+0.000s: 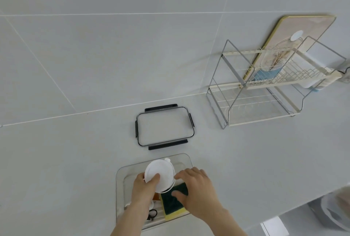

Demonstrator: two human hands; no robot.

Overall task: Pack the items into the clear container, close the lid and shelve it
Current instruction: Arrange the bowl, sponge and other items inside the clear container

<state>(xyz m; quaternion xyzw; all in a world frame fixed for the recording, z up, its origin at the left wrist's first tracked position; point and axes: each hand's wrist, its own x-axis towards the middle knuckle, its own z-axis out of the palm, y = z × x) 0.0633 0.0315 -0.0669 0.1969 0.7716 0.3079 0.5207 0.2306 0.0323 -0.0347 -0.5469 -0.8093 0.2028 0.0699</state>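
Seen from the head camera, a person's left hand grips a white round lidded jar over the clear container on the white desk, while the right hand presses flat, fingers spread, on a green-and-yellow sponge inside. The detached lid, with dark clips, lies just behind; a wire rack stands well apart. The sponge looks soft and light, the jar rigid and probably smooth, best held around its body.

The clear container is crowded — both hands, a white round tub and a sponge fill most of it. Just behind it lies the lid, flat on the counter. The wire rack stands far right — its bottom shelf looks open. The left of the counter is bare.
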